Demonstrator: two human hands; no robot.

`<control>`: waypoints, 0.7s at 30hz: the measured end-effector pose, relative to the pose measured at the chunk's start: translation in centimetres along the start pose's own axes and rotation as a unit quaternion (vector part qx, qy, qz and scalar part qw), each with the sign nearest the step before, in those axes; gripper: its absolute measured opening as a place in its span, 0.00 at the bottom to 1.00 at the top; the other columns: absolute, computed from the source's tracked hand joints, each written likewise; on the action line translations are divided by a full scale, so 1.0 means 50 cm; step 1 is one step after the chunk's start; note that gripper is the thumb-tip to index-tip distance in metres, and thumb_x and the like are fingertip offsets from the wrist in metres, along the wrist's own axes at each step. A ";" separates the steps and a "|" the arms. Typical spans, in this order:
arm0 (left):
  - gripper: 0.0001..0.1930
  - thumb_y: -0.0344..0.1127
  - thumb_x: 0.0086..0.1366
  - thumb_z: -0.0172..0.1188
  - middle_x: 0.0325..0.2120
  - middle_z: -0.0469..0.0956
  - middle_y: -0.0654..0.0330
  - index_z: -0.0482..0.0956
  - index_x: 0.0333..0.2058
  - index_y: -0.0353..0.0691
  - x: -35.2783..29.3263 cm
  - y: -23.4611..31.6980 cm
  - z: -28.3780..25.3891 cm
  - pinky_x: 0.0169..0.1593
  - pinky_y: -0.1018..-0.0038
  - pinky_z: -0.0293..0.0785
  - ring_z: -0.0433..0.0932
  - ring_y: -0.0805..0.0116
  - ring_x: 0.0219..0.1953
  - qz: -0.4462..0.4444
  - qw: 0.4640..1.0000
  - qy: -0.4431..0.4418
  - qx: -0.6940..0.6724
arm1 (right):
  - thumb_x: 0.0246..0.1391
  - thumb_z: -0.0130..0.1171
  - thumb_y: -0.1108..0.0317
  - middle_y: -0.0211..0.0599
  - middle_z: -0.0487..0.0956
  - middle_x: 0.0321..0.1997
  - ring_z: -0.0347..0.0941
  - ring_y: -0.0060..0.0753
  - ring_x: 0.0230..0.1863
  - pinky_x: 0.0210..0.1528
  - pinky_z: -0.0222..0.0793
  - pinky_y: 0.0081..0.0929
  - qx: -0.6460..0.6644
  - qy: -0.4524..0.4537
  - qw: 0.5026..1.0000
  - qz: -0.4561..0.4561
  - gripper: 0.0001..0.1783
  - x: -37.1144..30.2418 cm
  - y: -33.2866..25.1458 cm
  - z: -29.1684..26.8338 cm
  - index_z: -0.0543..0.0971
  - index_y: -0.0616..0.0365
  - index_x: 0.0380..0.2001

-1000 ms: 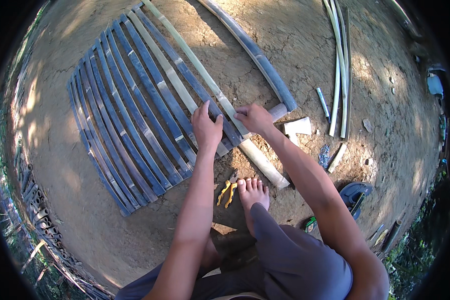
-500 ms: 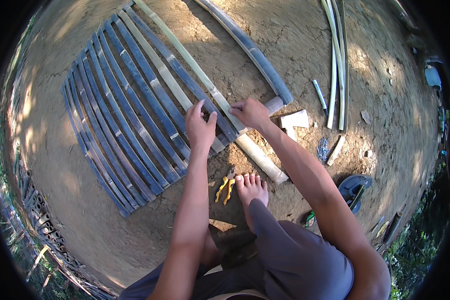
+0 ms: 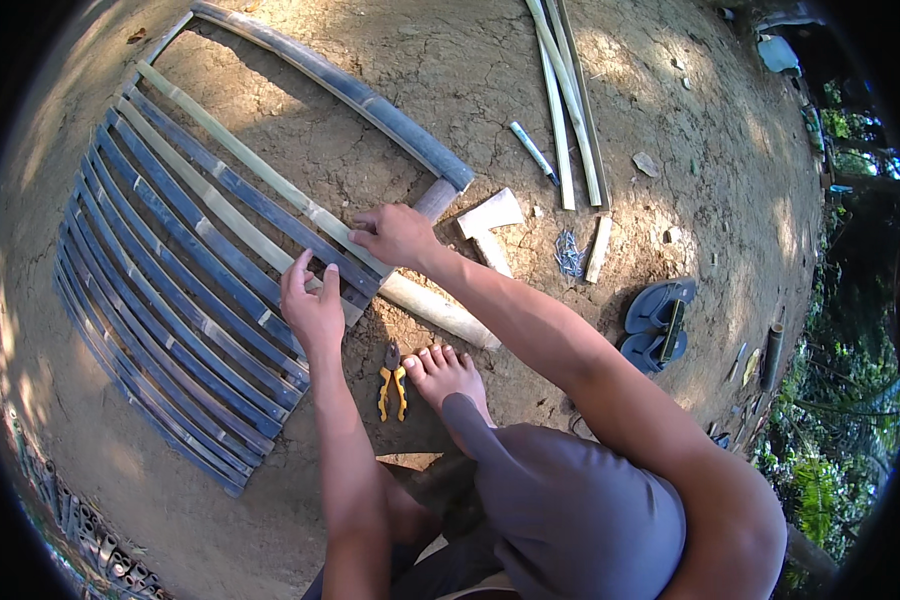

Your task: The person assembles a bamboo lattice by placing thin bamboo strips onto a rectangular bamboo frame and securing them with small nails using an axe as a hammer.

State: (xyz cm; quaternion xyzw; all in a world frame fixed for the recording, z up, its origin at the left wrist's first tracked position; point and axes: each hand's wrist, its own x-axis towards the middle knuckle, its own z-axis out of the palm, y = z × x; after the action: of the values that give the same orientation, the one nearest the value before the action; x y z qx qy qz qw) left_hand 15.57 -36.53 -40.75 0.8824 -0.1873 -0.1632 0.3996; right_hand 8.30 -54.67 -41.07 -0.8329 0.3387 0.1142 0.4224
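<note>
The left hand (image 3: 314, 318) has its thumb and index finger parted, a gap between them, over the near end of the slatted bamboo panel (image 3: 205, 230); whether the fingertips press on the wood I cannot tell. The right hand (image 3: 402, 238) sits a little farther out and to the right, fingers bent down together at the near end of a pale slat (image 3: 270, 172) (a firm pinch or only a light touch, the view does not settle it). From those fingers the pale slat runs away to the upper left. Just to its left, a dark slat (image 3: 260, 203) lies alongside, its near end passing between the two hands; the other slats fan out left of the left fingers.

Beyond the right fingers, a thick dark bamboo rail (image 3: 370, 105) curves across, and a pale pole (image 3: 440, 312) slants off below them. To their right lie a hatchet-shaped tool (image 3: 491, 213), a small heap of nails (image 3: 570, 253) and a short stick (image 3: 599, 249). Farther off, up and right, are a marker pen (image 3: 535, 152) and long pale strips (image 3: 553, 100). Nearer the body than both sets of fingers, yellow-handled pliers (image 3: 392, 385) rest on the dirt ground (image 3: 560, 385), just beside a bare foot (image 3: 448, 375).
</note>
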 end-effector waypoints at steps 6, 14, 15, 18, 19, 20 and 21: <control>0.20 0.36 0.66 0.70 0.48 0.82 0.58 0.83 0.56 0.42 -0.014 0.032 -0.027 0.41 0.72 0.78 0.79 0.68 0.45 -0.019 0.999 0.017 -0.020 | 0.62 0.67 0.62 0.44 0.87 0.42 0.84 0.37 0.39 0.44 0.79 0.33 0.145 0.196 0.967 -0.073 0.17 -0.099 0.073 -0.018 0.85 0.55 0.52; 0.15 0.31 0.65 0.69 0.39 0.85 0.61 0.85 0.50 0.37 0.055 0.054 -0.041 0.44 0.74 0.77 0.81 0.70 0.37 -0.006 0.992 -0.068 -0.108 | 0.62 0.66 0.66 0.37 0.87 0.34 0.82 0.24 0.33 0.37 0.78 0.27 0.143 0.217 0.965 0.033 0.15 -0.228 0.141 -0.057 0.86 0.58 0.50; 0.14 0.30 0.65 0.70 0.38 0.85 0.61 0.85 0.49 0.36 0.058 0.079 -0.062 0.44 0.75 0.77 0.80 0.71 0.37 -0.010 0.983 -0.077 -0.167 | 0.61 0.66 0.67 0.37 0.87 0.34 0.82 0.23 0.33 0.36 0.78 0.26 0.157 0.219 0.962 0.042 0.15 -0.242 0.137 -0.063 0.86 0.58 0.50; 0.13 0.26 0.66 0.70 0.37 0.84 0.60 0.85 0.48 0.30 0.010 0.223 -0.172 0.42 0.78 0.75 0.80 0.75 0.37 0.041 0.908 -0.117 -0.401 | 0.61 0.67 0.68 0.37 0.87 0.34 0.81 0.23 0.31 0.33 0.76 0.25 0.141 0.241 0.959 0.038 0.14 -0.258 0.136 -0.073 0.86 0.58 0.49; 0.13 0.29 0.67 0.69 0.37 0.84 0.56 0.83 0.48 0.31 -0.015 0.258 -0.217 0.43 0.73 0.78 0.82 0.70 0.38 0.146 0.882 -0.152 -0.421 | 0.60 0.68 0.69 0.38 0.86 0.34 0.81 0.25 0.30 0.33 0.76 0.26 0.113 0.236 0.965 0.011 0.14 -0.253 0.139 -0.073 0.86 0.57 0.49; 0.10 0.30 0.68 0.68 0.33 0.83 0.55 0.83 0.45 0.33 -0.037 0.296 -0.242 0.38 0.72 0.78 0.82 0.67 0.34 0.235 0.812 -0.185 -0.501 | 0.60 0.68 0.69 0.38 0.86 0.34 0.80 0.28 0.29 0.34 0.76 0.27 0.087 0.230 0.969 -0.019 0.13 -0.244 0.140 -0.066 0.87 0.57 0.48; 0.09 0.31 0.69 0.68 0.31 0.83 0.55 0.84 0.44 0.34 -0.069 0.337 -0.257 0.35 0.72 0.77 0.82 0.65 0.32 0.234 0.750 -0.213 -0.581 | 0.60 0.68 0.69 0.40 0.84 0.33 0.80 0.32 0.29 0.33 0.75 0.29 0.070 0.214 0.973 -0.044 0.12 -0.235 0.117 -0.062 0.87 0.56 0.47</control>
State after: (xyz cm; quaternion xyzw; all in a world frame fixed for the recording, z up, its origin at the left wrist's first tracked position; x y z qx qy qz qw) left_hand 14.82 -36.96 -19.33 0.3514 -0.3370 -0.3254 0.8105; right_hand -4.64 -54.04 -37.22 -0.8205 0.3916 -0.1097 0.4018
